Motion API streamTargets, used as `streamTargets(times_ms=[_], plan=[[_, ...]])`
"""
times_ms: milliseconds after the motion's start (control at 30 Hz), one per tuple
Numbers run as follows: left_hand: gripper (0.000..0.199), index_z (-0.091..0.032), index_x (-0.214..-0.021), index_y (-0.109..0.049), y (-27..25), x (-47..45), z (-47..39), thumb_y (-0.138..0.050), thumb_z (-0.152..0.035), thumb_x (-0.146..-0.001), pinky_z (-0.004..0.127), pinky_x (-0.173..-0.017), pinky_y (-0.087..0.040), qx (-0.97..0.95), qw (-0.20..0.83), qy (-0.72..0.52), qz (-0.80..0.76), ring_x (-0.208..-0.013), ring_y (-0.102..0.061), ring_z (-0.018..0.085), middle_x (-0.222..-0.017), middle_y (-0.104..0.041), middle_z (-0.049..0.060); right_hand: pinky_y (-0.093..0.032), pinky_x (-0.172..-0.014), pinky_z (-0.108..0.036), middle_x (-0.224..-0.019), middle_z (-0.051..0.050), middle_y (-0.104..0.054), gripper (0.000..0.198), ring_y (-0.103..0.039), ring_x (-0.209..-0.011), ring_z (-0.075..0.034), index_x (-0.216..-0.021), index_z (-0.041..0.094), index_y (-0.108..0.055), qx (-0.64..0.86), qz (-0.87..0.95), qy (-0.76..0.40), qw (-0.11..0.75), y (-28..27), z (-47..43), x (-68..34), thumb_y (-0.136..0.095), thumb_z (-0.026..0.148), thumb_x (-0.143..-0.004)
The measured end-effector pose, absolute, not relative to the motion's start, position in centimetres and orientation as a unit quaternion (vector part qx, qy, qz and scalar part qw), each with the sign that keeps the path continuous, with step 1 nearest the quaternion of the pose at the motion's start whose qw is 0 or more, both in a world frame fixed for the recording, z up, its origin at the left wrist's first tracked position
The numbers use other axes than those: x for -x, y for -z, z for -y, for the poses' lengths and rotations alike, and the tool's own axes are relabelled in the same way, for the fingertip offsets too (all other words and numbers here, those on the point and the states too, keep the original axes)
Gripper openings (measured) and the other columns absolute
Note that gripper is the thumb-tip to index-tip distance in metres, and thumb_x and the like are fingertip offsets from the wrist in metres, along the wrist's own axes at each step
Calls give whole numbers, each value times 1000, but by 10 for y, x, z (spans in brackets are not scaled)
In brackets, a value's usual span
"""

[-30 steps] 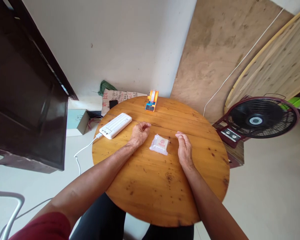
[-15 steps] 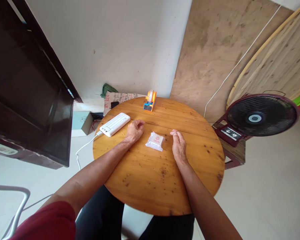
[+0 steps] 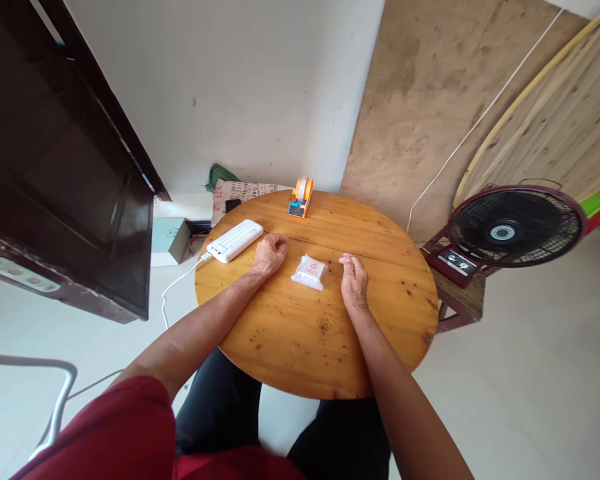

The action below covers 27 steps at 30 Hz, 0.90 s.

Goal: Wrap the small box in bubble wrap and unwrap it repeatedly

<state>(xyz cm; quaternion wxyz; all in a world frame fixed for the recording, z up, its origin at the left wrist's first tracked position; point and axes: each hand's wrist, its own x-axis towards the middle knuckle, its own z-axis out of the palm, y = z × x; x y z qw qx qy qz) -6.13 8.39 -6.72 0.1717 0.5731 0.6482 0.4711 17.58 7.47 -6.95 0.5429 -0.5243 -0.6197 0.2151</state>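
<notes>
On the round wooden table (image 3: pixel 300 353) lies a small flat packet wrapped in clear plastic (image 3: pixel 309 272), with red print on its pale face. My left hand (image 3: pixel 271 254) rests to its left on the tabletop, fingers loosely curled in and holding nothing I can see. To the packet's right, my right hand (image 3: pixel 355 281) rests on its side, fingers bent and pressed together, with nothing showing in it. Neither hand touches the packet. A white power bank (image 3: pixel 235 241) with a cable plugged in lies just beyond my left hand.
An orange and blue tape dispenser (image 3: pixel 301 197) stands at the table's far edge. Right of the table, a dark red fan (image 3: pixel 510 227) sits on a wooden stool (image 3: pixel 457 300). A pale box (image 3: pixel 169 240) and a dark cabinet (image 3: pixel 70 153) are at left.
The view has shifted slightly, so the table sits a little higher and more of my lap shows. Both hands stay in about the same places beside the packet.
</notes>
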Motion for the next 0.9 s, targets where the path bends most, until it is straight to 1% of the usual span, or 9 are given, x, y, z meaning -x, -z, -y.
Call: streamTargets(times_ms=[300,533,667,900], plan=[[28,-16,-91,-70,65,60,-84,-52,-12,-70,27,-79,-50,-573,182,-478,-641,-77,-64,18,-84,-71,6,-43,-94,-38,-95,-8,-70,32,-61,-95,-21,-77,21,-62,541,613,-195,542,72,-78,-175,-37,39,-86],[26,-16,-93,-70,63,60,-84,-53,-11,-74,27,-82,-50,-568,192,-477,-643,-83,-66,18,-90,-72,7,-44,-92,-37,-93,-9,-71,34,-62,-93,-22,-79,19,-63,555,615,-179,531,69,-76,-173,-37,40,-84],[26,-16,-95,-70,62,61,-82,-53,-12,-75,26,-83,-49,-570,199,-470,-644,-85,-66,18,-92,-73,8,-43,-91,-38,-94,-11,-70,34,-62,-92,-23,-77,18,-63,574,616,-163,515,67,-75,-171,-36,37,-84],[29,-18,-99,-70,64,61,-84,-53,-10,-76,24,-87,-48,-562,209,-464,-652,-91,-67,17,-96,-73,6,-44,-87,-34,-91,-8,-71,28,-62,-88,-22,-75,21,-64,606,617,-137,483,66,-74,-170,-39,31,-82]])
